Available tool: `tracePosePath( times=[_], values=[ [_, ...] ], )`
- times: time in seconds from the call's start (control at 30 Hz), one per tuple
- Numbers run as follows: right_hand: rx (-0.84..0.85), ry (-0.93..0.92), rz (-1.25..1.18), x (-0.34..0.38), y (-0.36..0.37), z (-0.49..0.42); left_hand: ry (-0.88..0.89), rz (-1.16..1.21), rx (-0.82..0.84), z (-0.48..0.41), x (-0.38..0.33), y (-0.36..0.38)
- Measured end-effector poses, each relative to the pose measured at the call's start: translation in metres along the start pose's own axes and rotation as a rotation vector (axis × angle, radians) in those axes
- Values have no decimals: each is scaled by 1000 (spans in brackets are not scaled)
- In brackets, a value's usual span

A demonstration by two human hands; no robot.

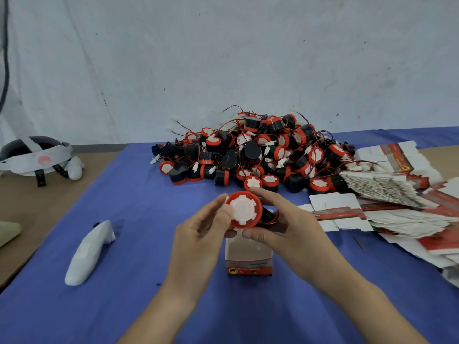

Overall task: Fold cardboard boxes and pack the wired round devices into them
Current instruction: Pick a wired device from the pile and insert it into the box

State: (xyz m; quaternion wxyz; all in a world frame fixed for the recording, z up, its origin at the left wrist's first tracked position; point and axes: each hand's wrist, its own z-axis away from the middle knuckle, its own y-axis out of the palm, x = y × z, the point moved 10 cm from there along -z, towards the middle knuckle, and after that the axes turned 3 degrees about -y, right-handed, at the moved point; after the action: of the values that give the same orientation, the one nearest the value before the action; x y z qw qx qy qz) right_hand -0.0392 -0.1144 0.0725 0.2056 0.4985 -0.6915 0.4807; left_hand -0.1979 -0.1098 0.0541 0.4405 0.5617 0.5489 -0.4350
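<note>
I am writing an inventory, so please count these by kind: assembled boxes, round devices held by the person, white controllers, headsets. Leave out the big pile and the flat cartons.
assembled box: 1
held round device: 1
white controllers: 2
headset: 1
Total: 5

I am wearing the single camera on my head, and it is looking forward and down across the blue cloth-covered table [139,244]. My left hand [198,234] and right hand [293,229] are sitting close beneath it, low in the wide-angle view, gripping a red-rimmed round plastic device [243,209] whose white face is pointing at the lens. Farther off, the heap of red-and-black round wired devices [260,150] is lying mid-frame, and the pale stained wall [223,58] is filling the top.
</note>
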Motion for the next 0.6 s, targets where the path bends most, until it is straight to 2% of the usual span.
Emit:
tracePosePath(
  times=[0.2, 0.3, 0.47, 0.6],
  values=[
    [51, 62, 74, -11, -20, 0, 5, -93, -81, -3, -2, -13],
    [90, 160, 123, -38, -32, 3, 15, -194, -89, -1, -4, -14],
    [338, 317, 97, -85, 9, 21, 50, -327, -67, 4, -2, -6],
    [368, 277, 104, -97, 31, 24, 20, -417, -57, 8, 3, 1]
  ],
)
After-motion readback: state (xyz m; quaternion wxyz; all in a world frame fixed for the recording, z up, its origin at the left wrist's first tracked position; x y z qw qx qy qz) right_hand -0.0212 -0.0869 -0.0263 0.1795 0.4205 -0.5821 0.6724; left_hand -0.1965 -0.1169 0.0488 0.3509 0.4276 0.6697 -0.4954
